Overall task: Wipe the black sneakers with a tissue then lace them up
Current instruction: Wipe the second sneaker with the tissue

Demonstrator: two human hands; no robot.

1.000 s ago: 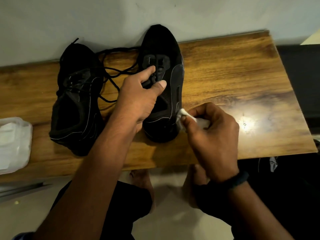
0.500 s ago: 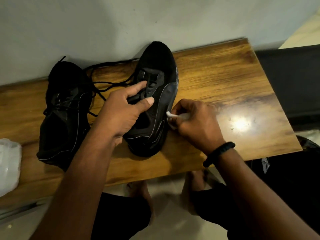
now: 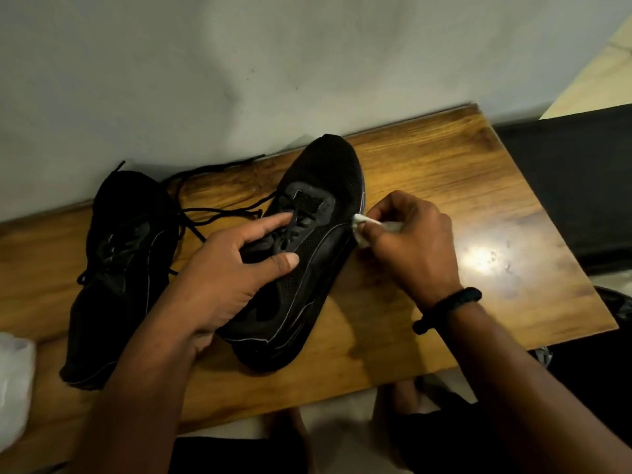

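At three o'clock of the middle sneaker [image 3: 325, 172], our right hand [image 3: 410, 241] pinches a white tissue [image 3: 362, 227] in curled fingers and presses it to the shoe's side. Our left hand [image 3: 232, 268] grips the same sneaker over the tongue, with the forefinger along the eyelets and the thumb on the side panel. Its toe points to one o'clock on the wooden table [image 3: 444, 172]. The other sneaker [image 3: 116, 268] lies at nine o'clock, loose laces [image 3: 219, 212] trailing between them, and a white bag [image 3: 13, 388] sits further out, toward eight o'clock.

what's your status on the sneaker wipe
Left grip holds sneaker at the tongue. Right grip pinches tissue against its side. Other sneaker alongside, laces loose. Nothing in the way.
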